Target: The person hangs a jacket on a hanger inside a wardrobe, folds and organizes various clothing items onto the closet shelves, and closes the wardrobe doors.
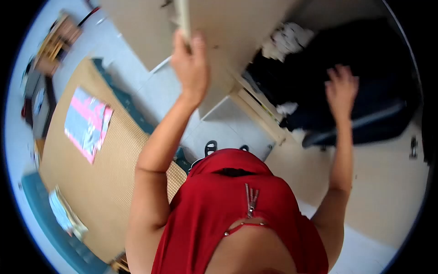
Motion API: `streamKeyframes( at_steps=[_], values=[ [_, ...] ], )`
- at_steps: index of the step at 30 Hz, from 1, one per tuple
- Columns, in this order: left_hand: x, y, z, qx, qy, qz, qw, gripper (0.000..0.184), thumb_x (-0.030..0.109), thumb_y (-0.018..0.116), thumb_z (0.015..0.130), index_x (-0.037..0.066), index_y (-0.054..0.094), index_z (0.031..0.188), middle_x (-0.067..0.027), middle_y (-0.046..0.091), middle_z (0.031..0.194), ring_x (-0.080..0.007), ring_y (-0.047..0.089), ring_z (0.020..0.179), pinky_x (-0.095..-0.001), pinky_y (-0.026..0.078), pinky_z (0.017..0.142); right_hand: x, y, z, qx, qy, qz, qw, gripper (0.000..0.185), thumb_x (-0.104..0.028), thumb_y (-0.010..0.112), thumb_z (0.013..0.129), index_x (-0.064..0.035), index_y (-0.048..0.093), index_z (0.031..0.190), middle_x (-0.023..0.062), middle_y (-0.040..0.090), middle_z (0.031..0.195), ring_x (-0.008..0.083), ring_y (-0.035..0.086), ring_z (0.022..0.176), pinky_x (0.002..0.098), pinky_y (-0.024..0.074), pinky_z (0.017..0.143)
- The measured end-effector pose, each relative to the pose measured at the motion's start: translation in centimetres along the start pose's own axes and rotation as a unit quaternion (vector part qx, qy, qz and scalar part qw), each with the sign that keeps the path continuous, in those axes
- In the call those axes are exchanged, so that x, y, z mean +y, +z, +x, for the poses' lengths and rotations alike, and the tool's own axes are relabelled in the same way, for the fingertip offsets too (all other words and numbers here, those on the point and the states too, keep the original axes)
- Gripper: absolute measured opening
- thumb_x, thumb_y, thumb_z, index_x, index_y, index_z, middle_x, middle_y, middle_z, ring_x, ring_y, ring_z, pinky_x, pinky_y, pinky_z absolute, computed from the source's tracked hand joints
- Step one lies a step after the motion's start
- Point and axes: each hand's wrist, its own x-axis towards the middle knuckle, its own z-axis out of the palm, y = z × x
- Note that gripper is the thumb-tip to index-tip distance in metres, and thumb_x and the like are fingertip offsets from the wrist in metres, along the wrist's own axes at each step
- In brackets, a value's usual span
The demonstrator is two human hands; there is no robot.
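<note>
My left hand [190, 68] is closed around the edge of a pale wooden wardrobe door [183, 18], thumb on one face and fingers on the other. To the right, my right hand [342, 89] has its fingers apart, slightly blurred, in front of a pile of black clothes [315, 73] inside the wardrobe; whether it touches them I cannot tell. A crumpled white cloth [292, 39] lies at the back of the pile. A smaller white bit of fabric [287, 108] shows at its near edge.
On the left is a bed with a tan woven mat [109, 182] and a teal headboard [36, 192]. A pink and grey package [89, 121] and a folded light-coloured stack [66, 212] lie on the mat. Below the clothes, a wooden drawer [255, 107] juts out above the tiled floor [223, 130].
</note>
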Motion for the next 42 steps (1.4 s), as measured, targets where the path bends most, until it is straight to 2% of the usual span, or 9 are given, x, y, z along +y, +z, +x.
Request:
streamKeyframes(
  at_steps=[6, 8, 13, 16, 19, 28, 31, 34, 42],
  values=[
    [2.5, 0.3, -4.0, -0.075, -0.009, -0.028, 0.997, 0.028, 0.021, 0.042, 0.102, 0.006, 0.041, 0.079, 0.0037, 0.036, 0.074, -0.0067, 0.032, 0.070, -0.0231, 0.029, 0.060, -4.3, 10.9, -25.1, -0.464, 0.247, 0.241, 0.816, 0.048, -0.038, 0.063, 0.087, -0.0194, 0.056, 0.131, 0.0116, 0.036, 0.149, 0.0313, 0.028, 0.140, 0.0631, 0.0174, 0.110],
    [3.2, 0.9, -6.4, -0.099, 0.003, -0.018, 0.995, 0.030, 0.024, 0.037, 0.104, 0.000, 0.051, 0.091, -0.0014, 0.048, 0.079, -0.0102, 0.042, 0.076, -0.0250, 0.036, 0.067, -6.3, 12.9, -33.3, -0.449, 0.317, 0.296, 0.781, 0.053, -0.043, 0.060, 0.089, -0.0164, 0.053, 0.134, 0.0164, 0.045, 0.142, 0.0320, 0.036, 0.135, 0.0563, 0.0245, 0.109],
    [2.1, 2.5, -12.4, -0.216, 0.133, -0.039, 0.967, 0.056, 0.033, 0.035, 0.101, -0.011, 0.043, 0.134, -0.0277, 0.049, 0.136, -0.0363, 0.048, 0.126, -0.0389, 0.038, 0.102, -12.2, 14.7, -48.6, -0.351, 0.661, 0.486, 0.451, 0.060, -0.045, 0.060, 0.089, -0.0116, 0.047, 0.138, 0.0149, 0.046, 0.142, 0.0343, 0.042, 0.130, 0.0497, 0.0313, 0.106],
    [4.1, 5.2, -13.8, -0.311, 0.219, -0.101, 0.919, 0.054, 0.033, 0.043, 0.098, -0.006, 0.047, 0.135, -0.0250, 0.047, 0.138, -0.0346, 0.045, 0.131, -0.0417, 0.032, 0.106, -14.2, 12.0, -51.2, -0.212, 0.861, 0.413, 0.204, 0.064, -0.039, 0.061, 0.088, -0.0117, 0.040, 0.142, 0.0143, 0.041, 0.144, 0.0342, 0.044, 0.125, 0.0515, 0.0338, 0.104],
    [4.6, 8.7, -14.3, -0.399, 0.309, -0.063, 0.861, 0.048, 0.014, 0.055, 0.088, 0.002, 0.051, 0.134, -0.0180, 0.047, 0.141, -0.0328, 0.041, 0.135, -0.0459, 0.023, 0.112, -14.4, 10.3, -54.6, -0.027, 0.913, 0.396, 0.100, 0.068, -0.035, 0.064, 0.086, -0.0143, 0.035, 0.144, 0.0158, 0.038, 0.144, 0.0350, 0.044, 0.124, 0.0534, 0.0338, 0.103],
    [1.9, 24.7, -15.3, -0.416, 0.477, 0.126, 0.764, 0.067, 0.031, 0.066, 0.085, 0.024, 0.037, 0.145, 0.0000, 0.029, 0.155, -0.0252, 0.030, 0.141, -0.0486, 0.026, 0.111, -11.4, 5.5, -58.3, 0.077, 0.957, 0.235, 0.152, 0.041, -0.014, 0.069, 0.079, -0.0047, 0.057, 0.117, 0.0021, 0.057, 0.086, 0.0153, 0.049, 0.077, 0.0379, 0.0407, 0.070],
    [2.6, 28.2, -15.0, -0.398, 0.503, 0.150, 0.753, 0.071, 0.033, 0.068, 0.083, 0.022, 0.036, 0.145, -0.0035, 0.030, 0.153, -0.0265, 0.031, 0.139, -0.0492, 0.028, 0.110, -11.3, 7.1, -61.7, 0.175, 0.923, 0.225, 0.259, 0.038, -0.006, 0.068, 0.075, 0.0000, 0.057, 0.111, 0.0027, 0.059, 0.091, 0.0147, 0.050, 0.080, 0.0378, 0.0413, 0.068],
    [3.2, 31.0, -14.7, -0.442, 0.464, 0.226, 0.733, 0.085, 0.033, 0.071, 0.078, 0.019, 0.026, 0.149, 0.0022, 0.020, 0.157, -0.0206, 0.019, 0.145, -0.0501, 0.022, 0.115, -10.7, 7.1, -61.8, 0.230, 0.917, 0.258, 0.197, 0.043, -0.005, 0.067, 0.075, 0.0010, 0.055, 0.116, 0.0069, 0.061, 0.105, 0.0200, 0.055, 0.092, 0.0371, 0.0446, 0.082],
    [4.9, 31.0, -15.2, -0.449, 0.442, 0.271, 0.728, 0.088, 0.033, 0.072, 0.078, 0.019, 0.024, 0.150, -0.0024, 0.019, 0.157, -0.0240, 0.019, 0.145, -0.0496, 0.022, 0.115, -10.9, 5.0, -56.5, 0.200, 0.881, 0.244, 0.351, 0.058, -0.003, 0.061, 0.079, 0.0013, 0.041, 0.133, 0.0125, 0.054, 0.128, 0.0256, 0.053, 0.114, 0.0344, 0.0381, 0.100]
  ],
)
